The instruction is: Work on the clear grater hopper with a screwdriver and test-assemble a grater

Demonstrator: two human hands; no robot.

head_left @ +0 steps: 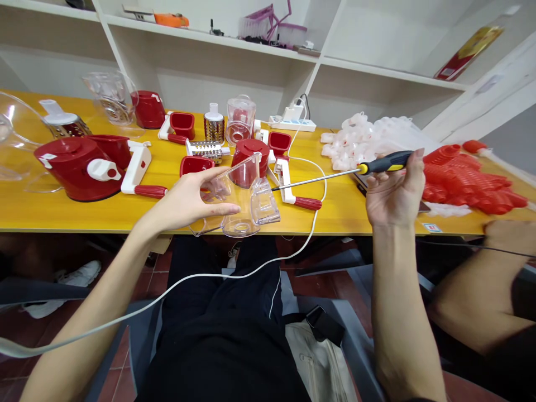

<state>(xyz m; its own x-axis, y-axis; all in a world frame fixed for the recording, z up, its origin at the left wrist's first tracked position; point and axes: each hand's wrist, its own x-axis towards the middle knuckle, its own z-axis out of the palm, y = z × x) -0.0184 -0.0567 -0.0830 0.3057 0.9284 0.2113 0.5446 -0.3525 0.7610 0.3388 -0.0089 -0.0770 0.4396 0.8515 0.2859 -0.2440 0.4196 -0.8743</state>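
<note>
My left hand (189, 196) grips a clear plastic housing (243, 201) over the front edge of the yellow table (62, 209). My right hand (393, 192) holds a screwdriver (383, 163) with a black and yellow handle. Its long metal shaft points left and its tip sits close to the clear housing. Just behind the housing stands a red cup-shaped part (251, 153).
Red grater bodies (81, 164), white and red crank handles (293, 190), metal drums (207, 148) and clear containers (239, 120) cover the table. A pile of red rings (464, 178) and clear parts (368, 142) lies at right. Another person's arm (486, 290) rests at right. A white cable (234, 273) crosses my lap.
</note>
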